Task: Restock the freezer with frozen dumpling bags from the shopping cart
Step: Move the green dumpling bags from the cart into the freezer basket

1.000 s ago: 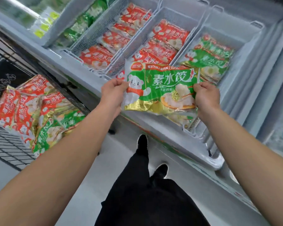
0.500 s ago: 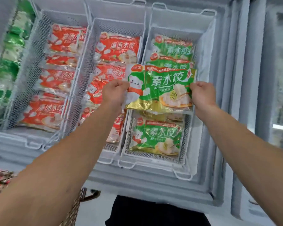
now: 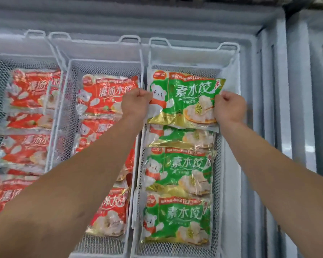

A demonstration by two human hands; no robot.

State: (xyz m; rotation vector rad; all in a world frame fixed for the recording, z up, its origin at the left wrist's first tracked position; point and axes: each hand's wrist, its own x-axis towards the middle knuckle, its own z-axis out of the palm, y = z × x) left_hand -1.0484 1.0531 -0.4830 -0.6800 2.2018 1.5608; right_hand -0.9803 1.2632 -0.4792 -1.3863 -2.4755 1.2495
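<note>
grip: our left hand (image 3: 136,102) and right hand (image 3: 228,107) are fisted shut on the short edges of the green dumpling bag (image 3: 185,97)
spot: far end of the right wire basket (image 3: 229,75), overlapping the next green bag (image 3: 181,136)
tip: we'd lower it flat, then let go both sides together
facing: label up, text upright to us, long axis left-right

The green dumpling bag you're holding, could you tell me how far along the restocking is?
Done: green bags already lie in the right basket. In hand: left hand and right hand hold the green dumpling bag over its far end. Left: releasing it; the cart is out of view.
</note>
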